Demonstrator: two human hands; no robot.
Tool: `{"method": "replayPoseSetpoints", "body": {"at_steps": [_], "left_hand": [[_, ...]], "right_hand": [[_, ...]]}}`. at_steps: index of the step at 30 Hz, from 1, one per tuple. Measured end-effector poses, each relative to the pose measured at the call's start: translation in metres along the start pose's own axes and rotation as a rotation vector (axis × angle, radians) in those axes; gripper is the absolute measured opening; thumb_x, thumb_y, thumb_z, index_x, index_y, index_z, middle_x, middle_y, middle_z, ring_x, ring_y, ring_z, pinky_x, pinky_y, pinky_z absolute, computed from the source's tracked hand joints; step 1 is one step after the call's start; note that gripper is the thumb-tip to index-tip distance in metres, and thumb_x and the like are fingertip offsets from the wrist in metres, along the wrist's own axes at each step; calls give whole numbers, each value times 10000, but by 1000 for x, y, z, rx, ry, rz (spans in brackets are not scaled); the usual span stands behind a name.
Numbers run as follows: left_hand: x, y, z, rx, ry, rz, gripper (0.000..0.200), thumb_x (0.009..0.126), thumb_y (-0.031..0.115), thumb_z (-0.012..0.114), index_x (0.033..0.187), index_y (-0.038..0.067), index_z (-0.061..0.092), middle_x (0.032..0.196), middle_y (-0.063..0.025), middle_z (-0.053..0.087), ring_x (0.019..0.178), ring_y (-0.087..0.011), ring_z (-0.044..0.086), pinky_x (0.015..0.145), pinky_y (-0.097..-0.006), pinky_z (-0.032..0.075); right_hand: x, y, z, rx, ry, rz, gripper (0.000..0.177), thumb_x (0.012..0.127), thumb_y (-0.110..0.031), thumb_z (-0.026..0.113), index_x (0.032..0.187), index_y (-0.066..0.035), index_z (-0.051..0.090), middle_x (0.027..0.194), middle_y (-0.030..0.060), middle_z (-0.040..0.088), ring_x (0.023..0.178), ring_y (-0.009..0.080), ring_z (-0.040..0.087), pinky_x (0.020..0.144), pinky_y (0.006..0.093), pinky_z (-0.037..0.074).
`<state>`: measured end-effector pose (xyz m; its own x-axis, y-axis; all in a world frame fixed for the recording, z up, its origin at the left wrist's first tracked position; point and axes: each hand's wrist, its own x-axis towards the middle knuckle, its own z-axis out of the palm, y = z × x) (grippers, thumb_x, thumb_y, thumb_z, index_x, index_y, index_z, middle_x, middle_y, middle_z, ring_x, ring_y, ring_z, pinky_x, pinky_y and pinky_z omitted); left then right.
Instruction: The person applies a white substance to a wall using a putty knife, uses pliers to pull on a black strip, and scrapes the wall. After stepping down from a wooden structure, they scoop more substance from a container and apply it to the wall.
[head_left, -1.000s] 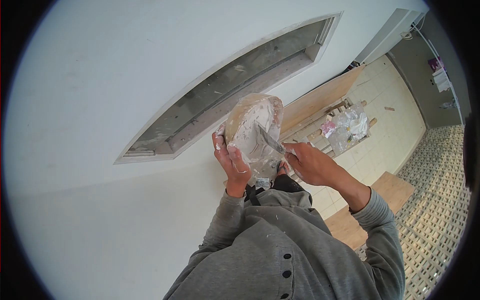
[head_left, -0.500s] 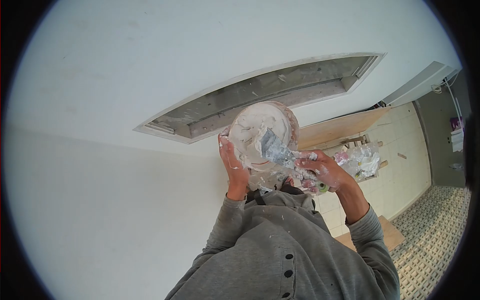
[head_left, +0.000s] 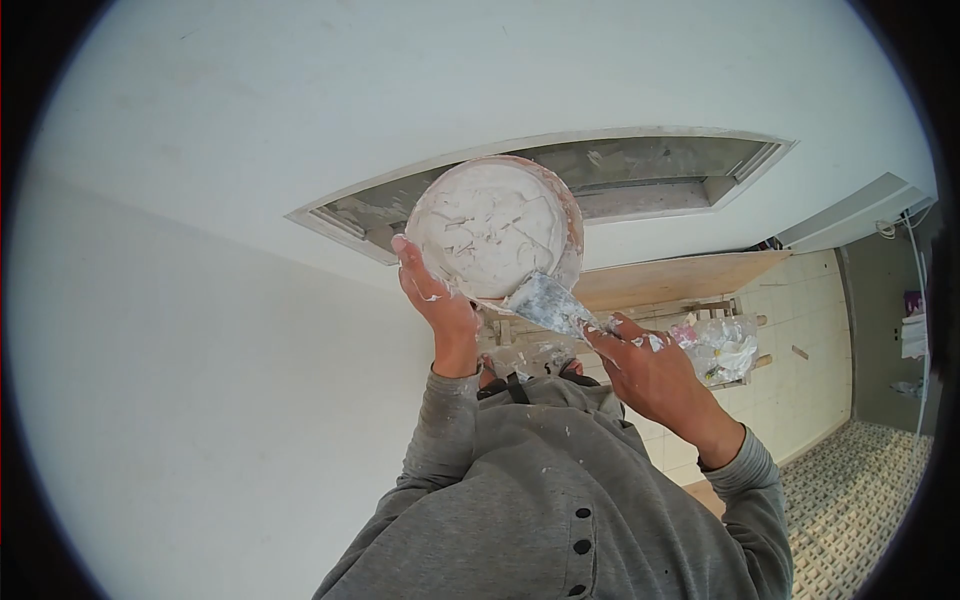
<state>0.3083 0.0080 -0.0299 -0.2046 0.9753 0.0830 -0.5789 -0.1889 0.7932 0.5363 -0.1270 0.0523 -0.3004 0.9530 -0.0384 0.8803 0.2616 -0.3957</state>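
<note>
My left hand (head_left: 437,305) grips the near left side of a round bucket (head_left: 573,225), its thumb up along the rim and the other fingers hidden. White plaster-like paste (head_left: 488,225) fills the bucket, its surface marked with ridges and dents. In my right hand (head_left: 650,365) is a putty knife (head_left: 548,303), the handle covered by my fingers. Its wide, smeared blade lies at the bucket's near right rim, with the tip against the paste edge. Dabs of white paste stick to both hands.
Behind the bucket is a long recessed opening (head_left: 660,175) in the white wall (head_left: 230,350). A wooden board (head_left: 680,278) leans along the wall base. Below to the right, plastic bags (head_left: 725,345) lie on a wooden stand above the tiled floor (head_left: 810,385).
The bucket has risen leftward and tilted, showing more paste. The putty knife has shifted from over the paste to the near rim, and its blade carries less paste.
</note>
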Motion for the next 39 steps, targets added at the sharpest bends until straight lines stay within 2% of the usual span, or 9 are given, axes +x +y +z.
{"method": "replayPoseSetpoints", "body": {"at_steps": [2,7,9,12,14,17,22,28,39], "left_hand": [[-4,-14,-8,767,47,290,515,1031,194,373,1472,-39,245,1432,-212,367,1337,-300,354,1101,-406,309],[9,12,18,306,192,141,600,1030,373,355,1439,-62,287,1427,-193,395,1331,-255,367,1100,-386,311],[10,27,31,82,277,55,609,1029,403,338,1412,-71,329,1406,-190,419,1320,-247,385,1092,-382,324],[7,30,21,171,0,164,552,1025,379,315,1313,-77,432,1281,-183,489,1220,-260,472,1034,-380,371],[11,18,2,868,-30,593,551,1023,402,287,1196,-76,499,1139,-160,522,1095,-244,524,961,-369,406],[10,30,19,803,-114,688,530,1005,390,296,1163,-66,516,1083,-149,522,1038,-235,517,925,-358,409],[5,37,29,598,-148,570,577,974,435,325,1171,-75,507,1178,-191,510,1101,-289,531,960,-407,433],[-6,30,27,659,-69,601,540,980,394,303,1113,-79,527,1108,-185,542,1041,-270,537,903,-394,439],[-23,22,6,632,-116,464,499,1004,340,287,1207,-68,490,1162,-202,535,1105,-292,532,945,-383,431]], "right_hand": [[-10,6,-4,-14,13,-34,417,794,-79,645,1210,-103,624,1131,265,624,886,341,688,687,405,551],[-34,7,-19,-102,-55,-30,375,834,-75,620,1209,-86,620,1101,225,650,898,353,685,697,403,542],[-33,11,-18,151,-40,37,326,891,-68,575,1215,-62,608,1033,188,671,843,328,686,680,393,525],[-24,1,-33,626,29,264,302,943,-69,512,1234,-48,585,939,172,669,744,304,661,650,384,498],[-5,-4,-30,689,34,330,297,954,-76,493,1236,-39,575,887,167,654,694,302,634,641,383,487],[12,7,-11,683,48,310,247,975,-88,449,1178,-3,560,750,137,611,587,281,577,611,368,468],[18,-1,6,916,-134,284,234,1024,-175,443,1118,-4,571,686,26,538,524,101,509,483,264,399],[17,-13,23,1500,-159,317,168,998,-101,431,1022,-11,571,691,28,531,538,109,507,405,257,400],[9,-24,43,1907,-287,626,155,978,-166,532,1057,-39,569,747,72,574,522,130,521,335,245,371]]}}
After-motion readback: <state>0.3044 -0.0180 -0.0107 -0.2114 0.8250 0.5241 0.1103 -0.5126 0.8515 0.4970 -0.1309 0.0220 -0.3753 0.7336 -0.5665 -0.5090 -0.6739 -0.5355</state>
